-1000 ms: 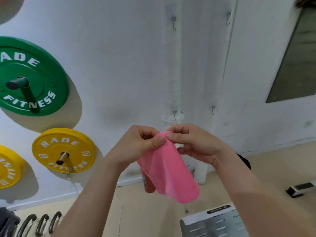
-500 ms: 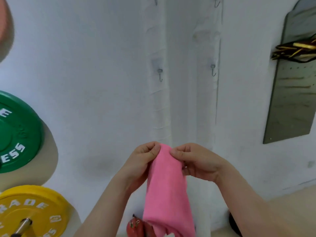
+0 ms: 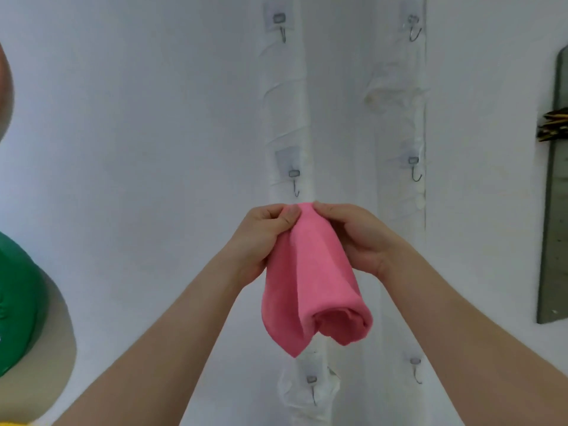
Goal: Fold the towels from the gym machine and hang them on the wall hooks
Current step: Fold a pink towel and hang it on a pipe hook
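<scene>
Pink and soft-looking, the towel (image 3: 307,272) hangs in the air between two raised forearms, folded into a narrow strip whose top edge is bunched to a small peak. Its lower end curls into a loose open loop with one corner pointing down. The left hand (image 3: 261,238) pinches the peak from the left, thumb pressed flat on the cloth and fingers curled behind it. The right hand (image 3: 356,238) grips the same peak from the right with curled fingers. Behind them the white wall (image 3: 153,118) carries two columns of small metal hooks. The middle hook (image 3: 295,182) of the left column sits just above the towel's peak, though whether the cloth touches it is hard to tell from this angle. Far left, a green weight plate (image 3: 15,302) shows at the frame edge. Half a second ago that hook stood well above the hands and the towel's bottom ran out of view; now the hands have risen close beneath the hook, the whole towel shows, and the plate sits lower in the picture.
</scene>
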Demonstrator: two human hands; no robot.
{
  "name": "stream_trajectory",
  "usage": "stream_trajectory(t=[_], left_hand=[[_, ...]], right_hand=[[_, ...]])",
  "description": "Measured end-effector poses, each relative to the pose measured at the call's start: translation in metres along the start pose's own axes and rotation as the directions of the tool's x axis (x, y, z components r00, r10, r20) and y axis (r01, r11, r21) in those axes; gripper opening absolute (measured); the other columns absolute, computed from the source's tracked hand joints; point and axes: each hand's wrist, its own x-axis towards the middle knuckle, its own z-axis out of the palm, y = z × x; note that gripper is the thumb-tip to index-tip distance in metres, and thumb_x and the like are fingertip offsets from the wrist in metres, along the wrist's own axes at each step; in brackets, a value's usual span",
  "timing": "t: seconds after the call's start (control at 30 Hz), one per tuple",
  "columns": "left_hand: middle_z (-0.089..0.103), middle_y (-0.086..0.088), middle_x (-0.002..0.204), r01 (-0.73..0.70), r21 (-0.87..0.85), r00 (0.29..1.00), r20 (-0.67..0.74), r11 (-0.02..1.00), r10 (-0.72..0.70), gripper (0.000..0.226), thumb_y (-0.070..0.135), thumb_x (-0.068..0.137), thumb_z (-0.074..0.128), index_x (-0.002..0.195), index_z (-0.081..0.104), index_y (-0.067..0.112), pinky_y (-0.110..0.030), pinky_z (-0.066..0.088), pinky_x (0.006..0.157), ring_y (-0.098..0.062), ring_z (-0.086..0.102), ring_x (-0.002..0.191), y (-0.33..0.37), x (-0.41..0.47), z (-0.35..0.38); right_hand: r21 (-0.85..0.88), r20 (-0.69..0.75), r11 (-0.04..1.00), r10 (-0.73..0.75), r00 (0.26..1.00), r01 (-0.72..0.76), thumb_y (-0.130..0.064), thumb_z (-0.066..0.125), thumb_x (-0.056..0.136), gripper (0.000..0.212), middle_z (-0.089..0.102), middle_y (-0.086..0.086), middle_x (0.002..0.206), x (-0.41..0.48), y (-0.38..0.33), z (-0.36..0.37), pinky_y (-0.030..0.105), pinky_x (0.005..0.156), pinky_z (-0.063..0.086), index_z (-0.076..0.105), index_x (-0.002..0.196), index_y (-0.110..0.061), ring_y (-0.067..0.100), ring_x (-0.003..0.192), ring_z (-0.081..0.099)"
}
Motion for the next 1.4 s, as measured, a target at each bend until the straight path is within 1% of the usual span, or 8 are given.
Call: stream_trajectory(t=[0.17, 0.37, 0.53, 0.67, 0.8, 0.97, 1.13, 1.4], left_hand=[[0.074, -0.004, 0.089, -0.120, 0.165, 0.986, -0.099, 0.979, 0.138, 0.012, 0.026, 0.084, 0.071, 0.090, 0.074, 0.016, -0.033, 0.054, 0.081, -0.016, 0.066, 0.081, -0.003, 0.086, -0.027], [0.071, -0.002, 0.076, -0.285, 0.430, 0.916, -0.140, 0.857, 0.375, 0.008, 0.023, 0.081, 0.069, 0.084, 0.064, 0.027, -0.023, 0.045, 0.061, -0.010, 0.059, 0.063, -0.018, 0.166, -0.044], [0.065, -0.001, 0.087, -0.493, 0.819, 0.648, 0.119, 0.295, 0.752, 0.017, 0.017, 0.087, 0.056, 0.094, 0.070, 0.021, -0.034, 0.050, 0.070, -0.019, 0.061, 0.077, -0.049, 0.209, -0.052], [0.061, -0.006, 0.084, -0.555, 0.826, 0.470, 0.210, 0.102, 0.857, 0.024, 0.018, 0.085, 0.053, 0.098, 0.073, 0.014, -0.032, 0.050, 0.059, -0.022, 0.059, 0.070, -0.083, 0.217, -0.051], [0.062, -0.004, 0.085, -0.547, 0.801, 0.489, 0.068, 0.245, 0.870, 0.023, 0.007, 0.080, 0.064, 0.099, 0.074, 0.016, -0.023, 0.045, 0.059, -0.014, 0.056, 0.071, -0.107, 0.214, -0.044], [0.059, 0.005, 0.095, -0.501, 0.744, 0.638, -0.027, 0.442, 0.769, 0.027, 0.017, 0.086, 0.055, 0.106, 0.072, 0.024, -0.018, 0.035, 0.078, -0.012, 0.043, 0.088, -0.107, 0.201, -0.044], [0.065, 0.003, 0.114, -0.504, 0.836, 0.563, 0.128, 0.217, 0.816, 0.030, 0.021, 0.090, 0.050, 0.113, 0.069, 0.021, -0.029, 0.043, 0.087, -0.021, 0.049, 0.103, -0.099, 0.189, -0.048], [0.062, 0.037, 0.091, -0.492, 0.534, 0.813, 0.001, 0.687, 0.582, 0.042, 0.011, 0.091, 0.050, 0.124, 0.058, 0.036, -0.007, 0.045, 0.080, 0.012, 0.060, 0.090, -0.098, 0.166, -0.036]], right_hand=[[-0.206, -0.151, 0.977, -0.083, 0.985, 0.051, -0.014, 0.052, 0.096, 0.030, 0.065, 0.019, 0.104, 0.079, -0.020, -0.018, 0.040, 0.093, 0.049, 0.062, 0.115, 0.007, 0.025, 0.093, 0.060], [-0.392, -0.315, 0.918, -0.198, 0.928, 0.063, -0.014, 0.057, 0.094, 0.017, 0.064, 0.006, 0.068, 0.152, -0.033, -0.038, 0.025, 0.055, 0.049, 0.066, 0.084, -0.004, 0.014, 0.058, 0.058], [-0.626, -0.410, 0.776, -0.415, 0.812, 0.080, -0.022, 0.065, 0.089, 0.015, 0.061, 0.002, 0.070, 0.188, -0.013, -0.062, 0.028, 0.060, 0.043, 0.068, 0.082, -0.009, 0.012, 0.063, 0.051], [-0.640, -0.436, 0.757, -0.500, 0.748, 0.133, -0.020, 0.070, 0.084, 0.014, 0.062, 0.005, 0.072, 0.188, 0.015, -0.075, 0.025, 0.061, 0.043, 0.066, 0.083, -0.007, 0.013, 0.063, 0.052], [-0.547, -0.487, 0.828, -0.434, 0.758, 0.123, -0.023, 0.074, 0.081, 0.019, 0.057, 0.003, 0.071, 0.181, 0.032, -0.076, 0.026, 0.055, 0.042, 0.057, 0.084, -0.014, 0.014, 0.057, 0.049], [-0.830, -0.335, 0.548, -0.643, 0.688, 0.108, -0.029, 0.062, 0.089, 0.011, 0.063, -0.005, 0.091, 0.169, 0.018, -0.065, 0.030, 0.087, 0.047, 0.071, 0.086, -0.024, 0.012, 0.092, 0.059], [-0.943, -0.159, 0.328, -0.588, 0.793, 0.053, -0.048, 0.060, 0.085, 0.030, 0.057, -0.003, 0.108, 0.157, 0.019, -0.048, 0.023, 0.095, 0.038, 0.069, 0.108, -0.030, 0.009, 0.103, 0.051], [-0.990, -0.055, -0.038, -0.777, 0.626, -0.135, -0.018, 0.054, 0.083, 0.008, 0.053, 0.000, 0.081, 0.168, 0.047, -0.029, 0.034, 0.062, 0.041, 0.059, 0.089, -0.016, 0.023, 0.075, 0.051]])
